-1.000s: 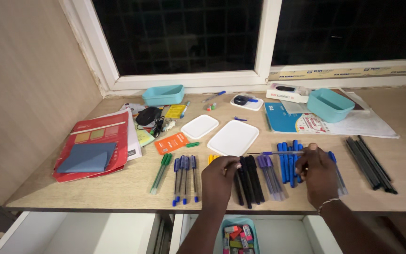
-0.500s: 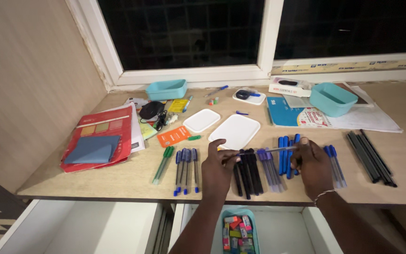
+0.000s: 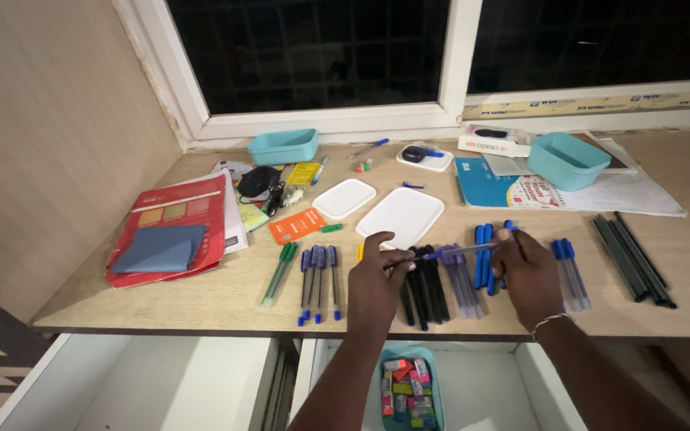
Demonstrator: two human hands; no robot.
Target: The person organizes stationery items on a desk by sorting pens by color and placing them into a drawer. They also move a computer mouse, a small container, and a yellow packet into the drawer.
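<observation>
Both hands pinched one purple-capped pen (image 3: 461, 251) level above the sorted rows on the desk (image 3: 201, 303), left hand (image 3: 375, 281) at its tip end, right hand (image 3: 525, 275) gripping the far end.

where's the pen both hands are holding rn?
Head view, centre of the desk: the purple-capped pen is held crosswise between the left hand and right hand, just above the black pens and purple pens, in front of the large white lid.
</observation>
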